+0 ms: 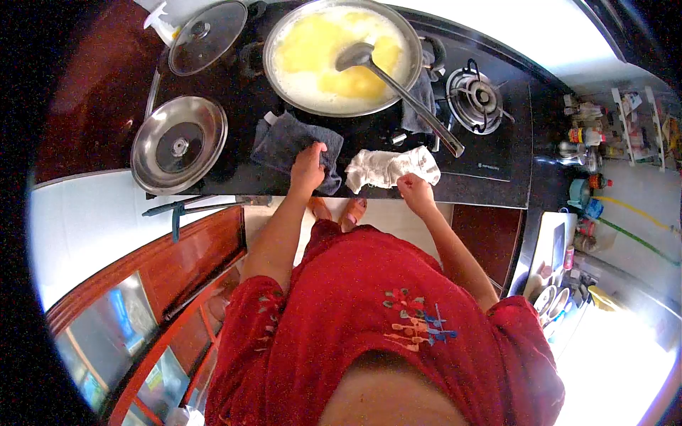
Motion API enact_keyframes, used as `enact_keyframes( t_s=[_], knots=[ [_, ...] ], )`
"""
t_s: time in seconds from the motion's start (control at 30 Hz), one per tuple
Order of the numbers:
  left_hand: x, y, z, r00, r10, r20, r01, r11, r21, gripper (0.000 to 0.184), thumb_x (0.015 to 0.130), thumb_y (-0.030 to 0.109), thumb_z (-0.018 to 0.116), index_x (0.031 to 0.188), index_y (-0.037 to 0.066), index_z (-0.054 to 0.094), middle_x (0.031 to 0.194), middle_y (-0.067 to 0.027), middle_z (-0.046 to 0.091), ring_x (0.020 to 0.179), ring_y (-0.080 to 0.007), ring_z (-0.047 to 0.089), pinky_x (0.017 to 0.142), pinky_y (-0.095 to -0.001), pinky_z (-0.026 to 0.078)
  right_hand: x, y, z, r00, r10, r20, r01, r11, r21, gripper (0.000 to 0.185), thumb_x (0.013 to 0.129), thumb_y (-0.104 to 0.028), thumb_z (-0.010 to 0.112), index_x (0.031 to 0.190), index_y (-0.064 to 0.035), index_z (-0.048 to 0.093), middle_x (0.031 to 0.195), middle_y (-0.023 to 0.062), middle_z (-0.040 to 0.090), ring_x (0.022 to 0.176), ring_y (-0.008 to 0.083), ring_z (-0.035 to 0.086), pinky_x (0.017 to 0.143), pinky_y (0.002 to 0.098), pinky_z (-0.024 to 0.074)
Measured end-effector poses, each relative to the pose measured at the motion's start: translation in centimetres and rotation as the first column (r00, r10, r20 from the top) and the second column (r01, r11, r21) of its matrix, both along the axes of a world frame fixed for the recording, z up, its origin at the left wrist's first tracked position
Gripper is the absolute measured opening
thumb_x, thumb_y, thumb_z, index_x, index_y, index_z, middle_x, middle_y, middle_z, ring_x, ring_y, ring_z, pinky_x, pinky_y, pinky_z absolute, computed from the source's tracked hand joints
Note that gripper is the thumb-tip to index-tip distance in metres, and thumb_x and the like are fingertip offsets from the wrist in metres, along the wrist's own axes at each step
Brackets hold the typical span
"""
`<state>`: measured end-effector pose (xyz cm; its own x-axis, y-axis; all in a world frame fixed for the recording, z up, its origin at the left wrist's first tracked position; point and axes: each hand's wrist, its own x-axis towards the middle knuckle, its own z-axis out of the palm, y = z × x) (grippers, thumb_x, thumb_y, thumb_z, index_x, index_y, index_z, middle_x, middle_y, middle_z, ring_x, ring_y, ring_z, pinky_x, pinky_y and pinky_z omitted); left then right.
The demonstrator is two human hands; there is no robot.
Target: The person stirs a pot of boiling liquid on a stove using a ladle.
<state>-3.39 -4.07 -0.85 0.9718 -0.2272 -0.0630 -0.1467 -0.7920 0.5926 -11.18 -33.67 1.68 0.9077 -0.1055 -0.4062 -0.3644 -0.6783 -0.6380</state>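
My left hand (308, 169) rests at the right side of a dark grey towel (284, 145), its fingers closed on the fabric. At the near edge of a crumpled white cloth (383, 167), my right hand (415, 192) is curled with fingertips pinched on it. Both cloths lie on the black stove top, in front of a large pan (270, 78) full of yellow and whitish frothy food. A long-handled ladle (398, 86) leans in the pan, its handle reaching out over the right rim toward the white cloth.
A bare gas burner (476, 99) stands right of the pan, and another grey cloth (420, 103) lies by the pan's right side. At left are a steel lid (206, 153), a glass lid (207, 39) and a spray bottle (162, 23). Bottles (586, 135) line the right wall.
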Motion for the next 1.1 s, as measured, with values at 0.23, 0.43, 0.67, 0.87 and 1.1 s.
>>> enact_keyframes(
  t_s=[0.23, 0.43, 0.67, 0.87, 1.1],
  knots=[
    [0.3, 0.3, -2.0, 1.0, 0.003, -0.028, -0.004, 1.0, -0.004, 0.044, 0.071, 0.001, 0.064, 0.108, 0.015, 0.046, 0.102, -0.0136, 0.059, 0.099, -0.0361, 0.056, 0.082, -0.0466, 0.045, 2.9, 0.7, -2.0, 0.994, 0.044, 0.1, -0.034, 0.994, -0.104, 0.026, 0.08, -0.028, 0.064, 0.092, -0.0046, 0.065, 0.08, 0.0146, 0.066, 0.077, 0.0294, 0.065, 0.069, 0.038, 0.0503],
    [0.1, 0.3, -2.0, 0.998, -0.019, 0.057, 0.02, 0.999, -0.029, 0.045, 0.071, 0.001, 0.064, 0.109, 0.015, 0.044, 0.098, -0.0145, 0.058, 0.095, -0.0375, 0.056, 0.081, -0.0466, 0.045, 3.1, 0.8, -2.1, 0.996, 0.036, 0.083, -0.035, 0.999, -0.023, 0.024, 0.076, -0.026, 0.066, 0.084, -0.0038, 0.062, 0.079, 0.0137, 0.065, 0.078, 0.0284, 0.064, 0.071, 0.0377, 0.0498],
    [0.1, 0.4, -2.4, 0.999, -0.049, -0.002, 0.049, 0.998, -0.027, 0.047, 0.071, 0.005, 0.066, 0.112, 0.014, 0.044, 0.1, -0.0166, 0.057, 0.097, -0.038, 0.055, 0.082, -0.0456, 0.045, 2.7, 0.7, -3.1, 0.984, 0.04, 0.171, -0.037, 0.999, -0.021, 0.027, 0.076, -0.028, 0.067, 0.084, -0.0032, 0.062, 0.079, 0.0142, 0.065, 0.077, 0.0294, 0.064, 0.071, 0.0385, 0.0497],
    [-2.7, 0.2, -0.6, 0.999, -0.043, -0.023, 0.044, 0.999, 0.029, 0.071, 0.072, 0.013, 0.07, 0.134, 0.019, 0.036, 0.108, -0.0194, 0.052, 0.103, -0.0388, 0.052, 0.087, -0.0482, 0.042, 3.2, 1.2, -0.5, 0.999, 0.012, 0.052, -0.013, 1.0, 0.009, 0.027, 0.079, -0.028, 0.064, 0.085, -0.0025, 0.064, 0.079, 0.0157, 0.066, 0.078, 0.0292, 0.065, 0.069, 0.0389, 0.0501],
    [-2.5, 2.1, 1.2, 0.972, 0.037, 0.23, -0.08, 0.98, 0.181, 0.076, 0.072, 0.015, 0.07, 0.139, 0.011, 0.034, 0.134, -0.0151, 0.041, 0.124, -0.0379, 0.038, 0.101, -0.0491, 0.034, 6.1, 1.0, -1.4, 0.923, -0.205, 0.324, 0.227, 0.973, -0.03, 0.033, 0.075, -0.025, 0.072, 0.095, -0.0021, 0.059, 0.089, 0.0153, 0.061, 0.084, 0.0313, 0.06, 0.076, 0.0399, 0.0479]
  ],
)
